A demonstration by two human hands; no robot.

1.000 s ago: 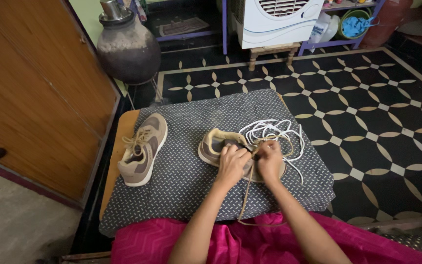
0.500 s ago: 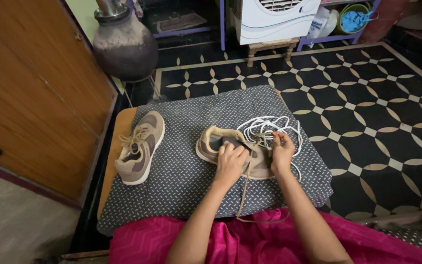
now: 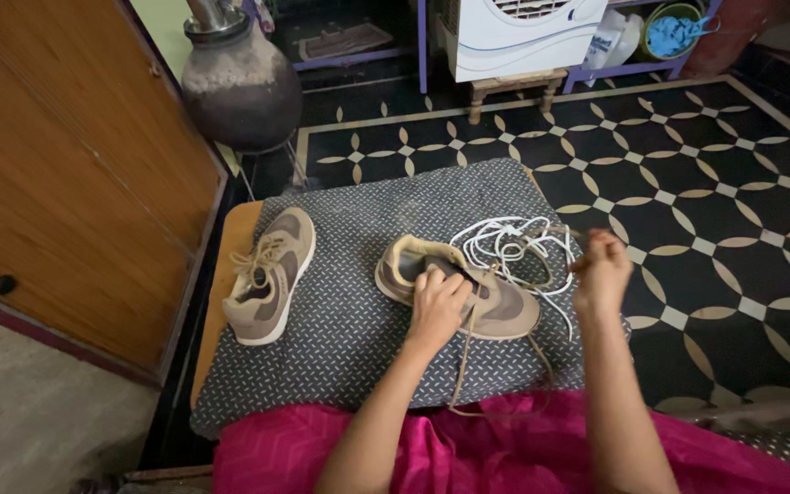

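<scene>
A tan shoe lies on its side on a grey patterned cushion. My left hand presses on its tongue and eyelets. My right hand is raised to the right of the shoe, pinching a tan lace that runs from it back to the shoe. Loose tan lace ends trail toward my pink lap. A tangle of white laces lies behind the shoe. The matching tan shoe, laced, rests on the left part of the cushion.
A wooden door stands at left. A dark metal pot sits at the back left, with a white cooler on a small wooden stool behind. Black and cream patterned floor tiles spread to the right.
My right hand has moved from the shoe's eyelets out to the right and upward, drawing the tan lace with it. My left hand has stayed on the shoe.
</scene>
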